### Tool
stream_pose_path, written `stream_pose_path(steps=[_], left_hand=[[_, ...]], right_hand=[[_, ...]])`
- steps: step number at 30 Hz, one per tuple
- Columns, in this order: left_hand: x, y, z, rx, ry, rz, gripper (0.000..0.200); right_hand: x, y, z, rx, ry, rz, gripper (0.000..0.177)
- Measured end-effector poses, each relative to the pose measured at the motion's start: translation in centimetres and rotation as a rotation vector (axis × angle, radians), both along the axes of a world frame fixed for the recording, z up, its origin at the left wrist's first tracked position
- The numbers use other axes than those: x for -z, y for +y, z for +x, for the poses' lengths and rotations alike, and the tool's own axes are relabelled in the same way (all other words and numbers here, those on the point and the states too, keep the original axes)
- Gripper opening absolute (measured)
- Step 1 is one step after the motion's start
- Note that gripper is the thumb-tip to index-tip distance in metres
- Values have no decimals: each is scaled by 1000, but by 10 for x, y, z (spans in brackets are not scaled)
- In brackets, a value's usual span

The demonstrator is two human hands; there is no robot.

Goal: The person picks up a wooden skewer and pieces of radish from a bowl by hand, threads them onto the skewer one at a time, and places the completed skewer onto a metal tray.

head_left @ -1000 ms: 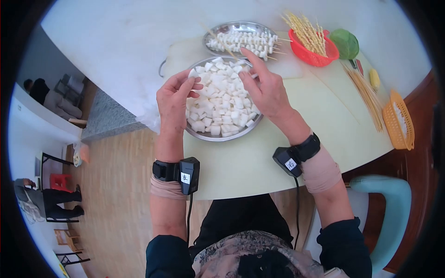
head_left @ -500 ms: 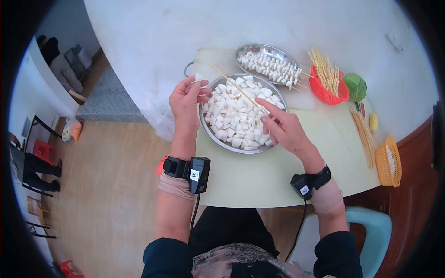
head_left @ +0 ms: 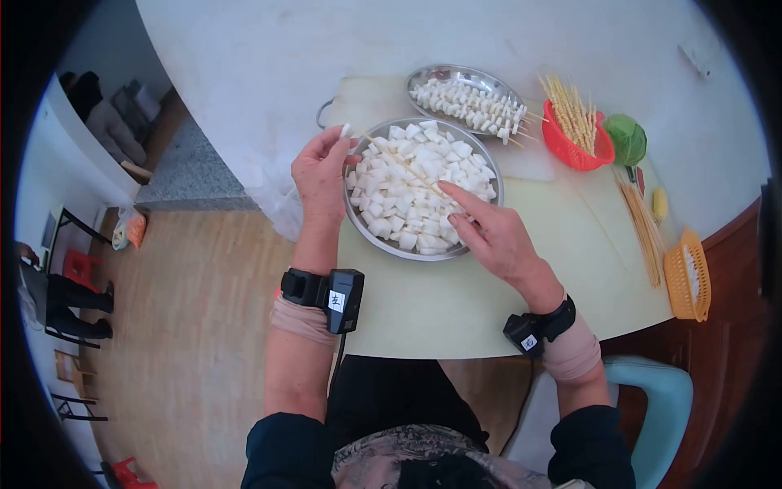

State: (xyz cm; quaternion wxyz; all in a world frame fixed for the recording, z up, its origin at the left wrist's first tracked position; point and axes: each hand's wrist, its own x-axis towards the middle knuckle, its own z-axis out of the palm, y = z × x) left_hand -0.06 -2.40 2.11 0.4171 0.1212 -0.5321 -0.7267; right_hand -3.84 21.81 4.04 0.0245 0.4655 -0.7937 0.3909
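Observation:
A round metal bowl (head_left: 356, 210) full of white cubes (head_left: 407, 196) stands on the pale table. At its upper left rim, my left hand (head_left: 320, 171) pinches one white piece (head_left: 345, 130) between thumb and fingers. My right hand (head_left: 493, 232) is over the bowl's right side, closed on the lower end of a thin wooden skewer (head_left: 399, 160). The skewer slants up to the left, its tip near my left hand but apart from the white piece. Behind the bowl, an oval metal dish (head_left: 468, 75) holds several skewers of white pieces.
To the right are a red basket (head_left: 577, 155) of skewered food, a green vegetable (head_left: 626, 140), loose wooden sticks (head_left: 639, 220), a corn piece (head_left: 660, 204) and an orange basket (head_left: 688, 277). A cutting board (head_left: 350, 94) lies under the dish. Two people are at the far left.
The whole view has shifted slightly. The skewer's tip has come lower and closer to my left hand, and the white piece in that hand is turned more upright.

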Motion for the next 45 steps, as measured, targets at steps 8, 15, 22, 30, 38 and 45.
stream_pose_path(steps=[8,15,22,30,38,45], left_hand=[[0,1,0,37,-11,-63,22],[-4,5,0,15,5,-47,22],[-5,8,0,13,-19,-102,23],[-5,9,-1,-5,-25,-110,23],[-2,8,-2,-13,-8,-116,19],[-1,8,-3,-44,3,-110,18]], right_hand=[[6,-1,1,4,92,7,38],[7,-2,-1,37,127,46,38],[8,-2,-1,38,109,55,38],[13,-2,-3,34,163,34,38],[14,-2,-2,33,182,17,38],[15,-2,-2,35,188,21,37]])
